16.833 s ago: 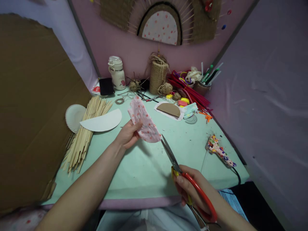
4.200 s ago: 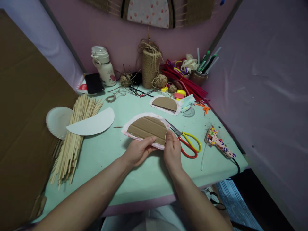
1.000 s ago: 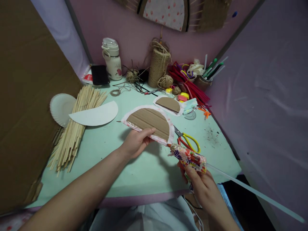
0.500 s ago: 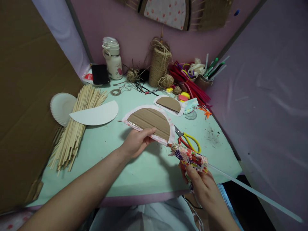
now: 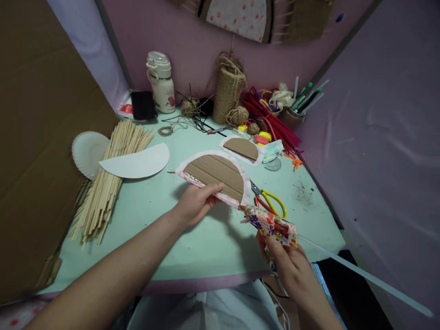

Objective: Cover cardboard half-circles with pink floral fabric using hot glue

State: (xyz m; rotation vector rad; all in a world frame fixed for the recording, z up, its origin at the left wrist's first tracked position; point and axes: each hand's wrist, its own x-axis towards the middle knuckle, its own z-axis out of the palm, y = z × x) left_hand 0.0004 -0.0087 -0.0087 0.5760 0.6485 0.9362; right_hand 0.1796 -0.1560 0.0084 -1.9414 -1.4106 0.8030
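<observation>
My left hand (image 5: 197,204) grips a half-round cardboard piece (image 5: 215,172) by its straight edge, thumb on top. White paper with pink marks borders the cardboard, and a shiny strip runs along the left of the straight edge. Wrapped around a glue gun (image 5: 271,224) covered in floral paper is my right hand (image 5: 288,261). The gun's nozzle meets the right corner of the cardboard piece, and a long glue stick (image 5: 367,272) sticks out of its back. Scissors (image 5: 271,201) with red and yellow handles lie just behind the gun.
A bundle of thin sticks (image 5: 103,192) lies at left, under a white paper half-circle (image 5: 137,162) and beside a paper plate (image 5: 89,153). A smaller cardboard half-circle (image 5: 240,148) lies behind. Along the wall stand a bottle (image 5: 163,87), a twine spool (image 5: 225,94) and a pen cup (image 5: 292,119).
Almost nothing differs. The cardboard piece has shifted very slightly, while the glue gun's nozzle stays at its right corner.
</observation>
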